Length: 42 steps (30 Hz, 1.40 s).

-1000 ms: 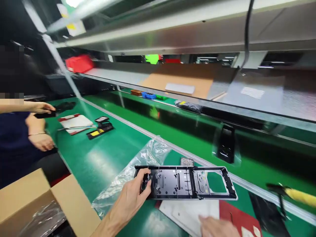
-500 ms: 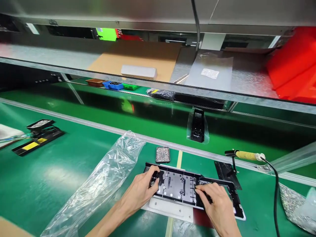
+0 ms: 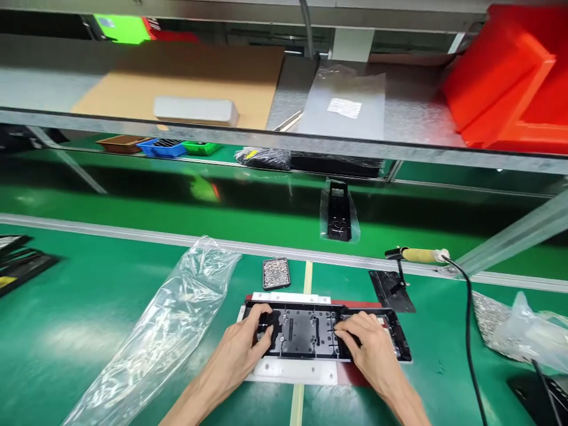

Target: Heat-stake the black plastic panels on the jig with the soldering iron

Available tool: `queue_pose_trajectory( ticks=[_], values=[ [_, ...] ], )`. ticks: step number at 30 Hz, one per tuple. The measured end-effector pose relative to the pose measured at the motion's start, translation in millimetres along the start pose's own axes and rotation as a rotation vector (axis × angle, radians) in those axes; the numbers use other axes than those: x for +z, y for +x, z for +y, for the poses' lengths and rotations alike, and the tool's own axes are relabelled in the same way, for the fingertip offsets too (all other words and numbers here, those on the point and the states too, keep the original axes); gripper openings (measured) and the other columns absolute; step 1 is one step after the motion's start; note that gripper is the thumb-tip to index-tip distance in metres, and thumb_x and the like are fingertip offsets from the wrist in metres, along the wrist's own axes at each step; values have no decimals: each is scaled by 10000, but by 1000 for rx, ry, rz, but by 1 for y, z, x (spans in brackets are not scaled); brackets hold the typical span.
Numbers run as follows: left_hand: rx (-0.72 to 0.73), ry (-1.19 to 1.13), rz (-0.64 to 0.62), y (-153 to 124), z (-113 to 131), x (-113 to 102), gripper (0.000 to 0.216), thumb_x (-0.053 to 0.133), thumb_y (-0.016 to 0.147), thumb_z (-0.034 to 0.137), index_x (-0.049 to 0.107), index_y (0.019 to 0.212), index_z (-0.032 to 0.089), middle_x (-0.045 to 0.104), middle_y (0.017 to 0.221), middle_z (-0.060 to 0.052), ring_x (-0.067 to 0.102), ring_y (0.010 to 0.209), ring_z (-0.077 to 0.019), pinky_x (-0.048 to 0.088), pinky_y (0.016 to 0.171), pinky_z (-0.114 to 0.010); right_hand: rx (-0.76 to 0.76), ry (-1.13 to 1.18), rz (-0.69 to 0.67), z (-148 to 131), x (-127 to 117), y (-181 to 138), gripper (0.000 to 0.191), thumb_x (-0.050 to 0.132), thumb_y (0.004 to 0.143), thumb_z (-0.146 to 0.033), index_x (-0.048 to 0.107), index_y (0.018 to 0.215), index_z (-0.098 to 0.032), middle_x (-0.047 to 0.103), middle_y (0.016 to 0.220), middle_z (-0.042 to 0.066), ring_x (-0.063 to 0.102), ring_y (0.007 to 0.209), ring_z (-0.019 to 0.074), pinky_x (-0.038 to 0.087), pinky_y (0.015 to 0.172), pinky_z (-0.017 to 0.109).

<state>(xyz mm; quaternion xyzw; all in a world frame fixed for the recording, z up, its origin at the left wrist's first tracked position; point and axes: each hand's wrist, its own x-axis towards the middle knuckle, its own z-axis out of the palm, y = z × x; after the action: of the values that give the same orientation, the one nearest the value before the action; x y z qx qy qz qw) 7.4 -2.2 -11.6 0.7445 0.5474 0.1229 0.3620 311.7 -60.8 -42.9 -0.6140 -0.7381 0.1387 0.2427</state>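
Observation:
A long black plastic housing [image 3: 306, 334], its ribbed inside facing up, lies level in a fixture with white rails [image 3: 293, 372] and a dark red base [image 3: 352, 375]. My left hand [image 3: 246, 343] grips the housing's left end, thumb and fingers curled over a dark recess. Closer to the middle, my right hand [image 3: 368, 346] pinches at an inner cross wall of the housing. Its fingertips cover whatever small part may be there. Beyond the housing stands a small dark tray [image 3: 276, 273] of tiny metallic pieces.
A clear plastic bag [image 3: 177, 319] stretches along the left. At the right, a yellow-handled soldering iron [image 3: 419, 255] rests on a stand, its black cable [image 3: 469, 331] running forward. A bagged black part [image 3: 339, 213] lies behind the rail. Overhead, a shelf carries a red bin [image 3: 497, 89].
The housing has turned from a slant to lie in line with the fixture, whose far white rail now shows. Both hands moved with it, keeping their holds. My view has shifted too.

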Motion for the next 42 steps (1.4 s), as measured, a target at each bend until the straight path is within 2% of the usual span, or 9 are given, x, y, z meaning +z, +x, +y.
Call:
queue_pose_trajectory(
  ticks=[8, 17, 20, 23, 28, 30, 33, 37, 42],
  values=[
    [6, 36, -1, -2, 7, -4, 257, 375, 1013, 363, 445, 1249, 292, 530, 725, 49, 371, 524, -149, 259, 570, -257, -42, 6, 5, 15, 3, -2, 190, 547, 1047, -367, 721, 1030, -294, 723, 992, 8, 643, 902, 205, 457, 813, 371],
    [54, 93, -10, -2, 4, -1, 301, 367, 1032, 378, 450, 1300, 267, 591, 753, 11, 498, 588, -187, 310, 608, -273, -61, -70, 34, 29, -2, -8, 171, 551, 1045, -381, 710, 1055, -319, 732, 991, -24, 665, 892, 191, 494, 819, 368],
    [-6, 43, -12, -6, 6, -13, 422, 450, 1019, 440, 413, 1406, 278, 612, 795, 9, 566, 656, -202, 347, 627, -277, -97, -93, 85, 35, -8, -11, 205, 516, 1056, -390, 706, 1039, -316, 737, 983, -26, 672, 867, 186, 503, 799, 360],
    [-26, 22, 88, -5, 9, -33, 458, 480, 1018, 443, 412, 1438, 275, 631, 856, 6, 610, 728, -205, 402, 690, -293, -194, -155, 170, 38, -17, -3, 223, 502, 1053, -417, 702, 1042, -321, 743, 978, -30, 681, 829, 186, 503, 766, 354],
    [40, 186, 230, 36, 6, -56, 263, 472, 1037, 305, 596, 1253, 218, 680, 913, -37, 664, 923, -237, 455, 823, -338, -315, -183, 149, 0, -24, 54, 246, 499, 1045, -448, 713, 1038, -327, 740, 979, -13, 677, 845, 207, 496, 770, 363],
    [58, 225, 233, 64, 0, -54, 208, 515, 1009, 236, 646, 1164, 197, 689, 965, -61, 664, 959, -238, 468, 837, -340, -256, -195, 5, -24, -18, 84, 248, 502, 1044, -430, 718, 979, -326, 732, 947, -22, 673, 842, 215, 494, 764, 369],
    [92, 272, 210, 106, -10, -42, 122, 577, 970, 166, 690, 1016, 168, 692, 985, -70, 651, 1018, -227, 488, 898, -349, -228, -220, -82, -48, -1, 125, 189, 562, 1019, -313, 732, 937, -303, 732, 925, -15, 690, 855, 218, 481, 727, 343],
    [127, 331, 175, 139, -21, -26, 144, 636, 985, 260, 678, 929, 134, 685, 952, -48, 646, 1017, -211, 521, 955, -410, -210, -256, -146, -53, 21, 157, 193, 585, 1001, -243, 753, 905, -259, 735, 872, 7, 710, 851, 225, 483, 715, 326],
    [121, 374, 162, 150, -25, -17, 219, 644, 996, 329, 674, 909, 130, 693, 979, -54, 658, 1020, -207, 533, 981, -435, -186, -305, -204, -52, 36, 174, 173, 572, 1013, -216, 733, 957, -181, 724, 925, 35, 690, 895, 196, 540, 811, 355]
  ],
)
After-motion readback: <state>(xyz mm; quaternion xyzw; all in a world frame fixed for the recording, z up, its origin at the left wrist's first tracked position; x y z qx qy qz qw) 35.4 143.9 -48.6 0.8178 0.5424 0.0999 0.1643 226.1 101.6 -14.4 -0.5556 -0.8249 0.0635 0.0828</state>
